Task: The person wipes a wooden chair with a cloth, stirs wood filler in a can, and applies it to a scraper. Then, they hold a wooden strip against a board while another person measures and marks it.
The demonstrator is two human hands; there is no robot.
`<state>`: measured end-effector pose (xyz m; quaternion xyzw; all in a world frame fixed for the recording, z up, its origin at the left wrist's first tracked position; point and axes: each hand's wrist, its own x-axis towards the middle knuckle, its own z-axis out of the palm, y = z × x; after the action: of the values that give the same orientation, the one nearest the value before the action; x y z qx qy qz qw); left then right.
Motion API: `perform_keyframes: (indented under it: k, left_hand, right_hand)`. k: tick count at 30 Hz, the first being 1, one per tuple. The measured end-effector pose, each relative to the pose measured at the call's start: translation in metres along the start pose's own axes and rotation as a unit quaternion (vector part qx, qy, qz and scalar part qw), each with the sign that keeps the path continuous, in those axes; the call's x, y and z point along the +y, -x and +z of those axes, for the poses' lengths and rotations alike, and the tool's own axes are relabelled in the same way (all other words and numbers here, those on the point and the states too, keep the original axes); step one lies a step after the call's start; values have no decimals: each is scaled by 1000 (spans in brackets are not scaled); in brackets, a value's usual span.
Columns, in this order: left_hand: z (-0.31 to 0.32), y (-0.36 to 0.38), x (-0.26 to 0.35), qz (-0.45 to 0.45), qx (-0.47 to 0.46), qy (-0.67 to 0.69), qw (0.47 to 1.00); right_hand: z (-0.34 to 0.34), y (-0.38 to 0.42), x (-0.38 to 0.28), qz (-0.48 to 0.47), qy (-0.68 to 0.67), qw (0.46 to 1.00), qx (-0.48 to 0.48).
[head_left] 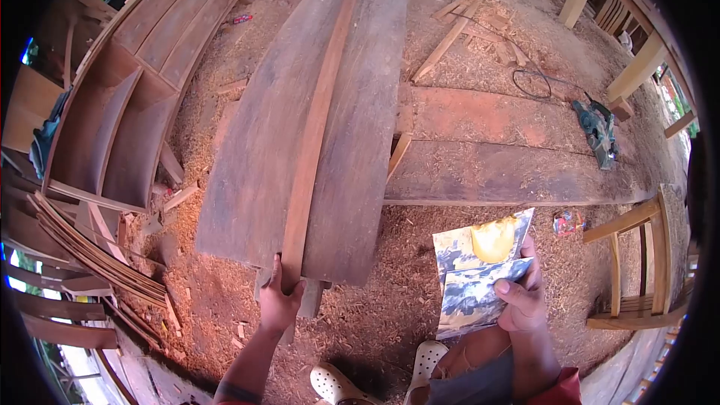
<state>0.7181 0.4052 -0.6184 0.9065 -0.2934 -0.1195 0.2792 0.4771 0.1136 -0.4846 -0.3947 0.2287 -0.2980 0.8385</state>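
A long, narrow reddish-brown wooden strip [324,105] lies lengthwise on a wide dark wooden board [255,157]. My left hand [280,301] is at the strip's near end, with thumb and forefinger on either side of it; the other fingers are hidden underneath. Over to the right, my right hand [523,304] grips a folded sheet with a blue, white and yellow print [476,277]. Its thumb presses on the front while the fingers are behind. The sheet is held in the air, apart from the board.
Wood shavings cover the ground. A teal power tool [596,133] with a cord rests at the right, beyond low planks [510,172]. A wooden shelf unit [120,105] leans at the left above curved strips [97,247]. A wooden frame [637,255] stands at right.
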Motion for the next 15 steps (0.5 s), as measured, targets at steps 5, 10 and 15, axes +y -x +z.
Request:
perform_keyframes:
  k: [5, 10, 15]
  left_hand:
    - [2, 3, -1, 19, 23, 15, 999]
    - [-3, 3, 2, 10, 9, -5, 1000]
    - [-3, 0, -8, 51, 24, -4, 998]
  right_hand:
    - [2, 0, 0, -18, -8, 1000, -4]
    - [5, 1, -2, -22, -8, 1000, -9]
    - [3, 4, -2, -33, -11, 999, -20]
